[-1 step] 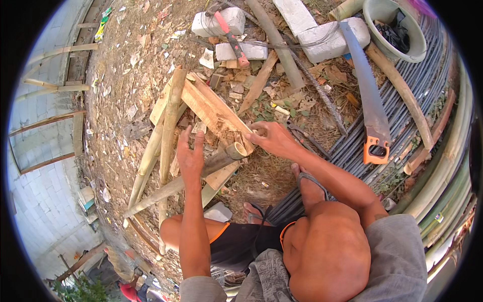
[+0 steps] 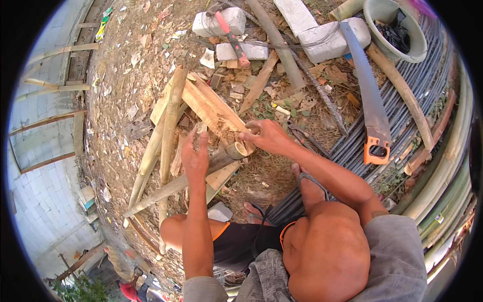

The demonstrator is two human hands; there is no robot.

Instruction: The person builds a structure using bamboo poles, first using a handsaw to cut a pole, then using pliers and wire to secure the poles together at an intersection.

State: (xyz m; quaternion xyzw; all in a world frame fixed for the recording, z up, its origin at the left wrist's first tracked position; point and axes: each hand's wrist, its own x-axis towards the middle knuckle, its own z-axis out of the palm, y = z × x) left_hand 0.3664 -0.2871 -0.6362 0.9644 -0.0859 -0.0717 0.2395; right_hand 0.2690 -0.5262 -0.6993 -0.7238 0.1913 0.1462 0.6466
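My left hand [image 2: 195,157] is raised over a round bamboo pole [image 2: 173,190], fingers stretched apart, holding nothing. My right hand [image 2: 270,136] hovers at the near end of a pale wooden board [image 2: 214,108], thumb and index finger bent with a gap between them. Whether its fingertips touch the board I cannot tell. Sawdust or crumbled wood [image 2: 226,133] lies at that board end, between the hands. The round pole slants down to the left, its cut end under my right hand. Another bamboo piece [image 2: 172,121] leans across the boards at the left.
A handsaw [image 2: 366,83] with an orange handle lies at the right on dark steel bars [image 2: 417,105]. Far off are a red-handled hammer [image 2: 231,38], white blocks [image 2: 334,40] and a grey bucket [image 2: 420,48]. Bamboo poles [image 2: 448,166] curve along the right; a block wall [image 2: 40,201] stands left.
My left hand has shifted slightly to the right. My right hand has moved a little to the left over the board's end, so the hands are closer together.
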